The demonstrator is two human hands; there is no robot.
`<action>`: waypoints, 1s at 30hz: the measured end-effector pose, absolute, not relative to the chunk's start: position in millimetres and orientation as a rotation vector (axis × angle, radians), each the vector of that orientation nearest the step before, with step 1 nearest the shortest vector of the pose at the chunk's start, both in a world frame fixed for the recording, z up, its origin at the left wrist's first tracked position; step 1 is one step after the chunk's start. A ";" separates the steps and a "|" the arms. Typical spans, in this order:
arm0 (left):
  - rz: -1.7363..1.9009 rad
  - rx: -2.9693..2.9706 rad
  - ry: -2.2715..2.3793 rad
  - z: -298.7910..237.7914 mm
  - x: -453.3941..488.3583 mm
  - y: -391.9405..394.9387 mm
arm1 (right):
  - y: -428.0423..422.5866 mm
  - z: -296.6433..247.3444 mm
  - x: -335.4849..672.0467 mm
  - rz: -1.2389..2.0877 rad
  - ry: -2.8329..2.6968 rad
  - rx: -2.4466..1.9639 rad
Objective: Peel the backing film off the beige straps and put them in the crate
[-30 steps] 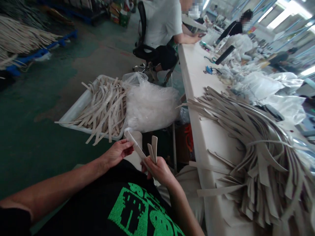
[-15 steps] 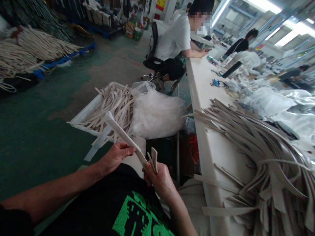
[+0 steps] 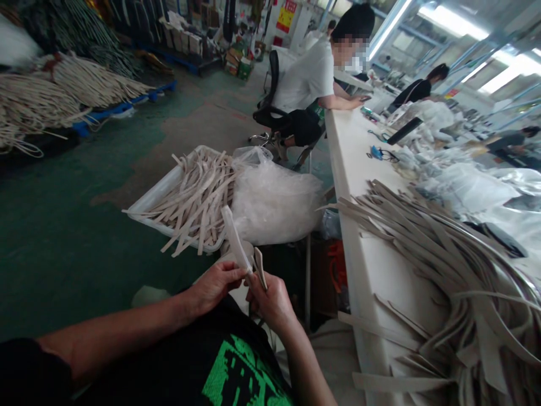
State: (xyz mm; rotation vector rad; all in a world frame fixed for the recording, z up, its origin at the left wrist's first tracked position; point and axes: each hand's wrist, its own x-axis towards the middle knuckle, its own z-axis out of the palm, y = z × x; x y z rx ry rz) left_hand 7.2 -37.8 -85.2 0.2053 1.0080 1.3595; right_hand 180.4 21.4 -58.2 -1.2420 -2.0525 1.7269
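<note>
A pale, flat strip (image 3: pixel 235 239) slants up and away from my two hands, over the white tray's near corner. My left hand (image 3: pixel 220 285) pinches its lower part between thumb and fingers. Close beside it, my right hand (image 3: pixel 273 301) is closed around the strip's lower end. A beige fabric-like end (image 3: pixel 259 265) sticks up out of the right fist, and the rest of it is hidden by the fingers. Beyond my hands, a white tray (image 3: pixel 152 181) holds a heap of similar beige strips (image 3: pixel 203 192).
A stuffed clear plastic bag (image 3: pixel 276 197) stands against the tray. To my right runs a long white table (image 3: pixel 350 152) bearing a big pile of beige strips (image 3: pixel 456 270). A person in a white shirt (image 3: pixel 306 73) sits at its far end. Strip bundles (image 3: pixel 97 82) lie on a blue pallet.
My left hand has slid along the strip, closer to my right hand. The strip stands steeper. A translucent band that hung beside my left hand is no longer visible there.
</note>
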 end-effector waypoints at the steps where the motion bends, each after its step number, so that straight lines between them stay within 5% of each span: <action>1: 1.393 0.192 1.038 -84.6 5.5 -36.7 | 21.8 -58.8 181.4 1.755 -2.050 -1.230; 30: 1.282 0.442 1.092 -90.3 14.9 -33.7 | 14.1 -63.0 201.1 1.742 -1.968 -1.278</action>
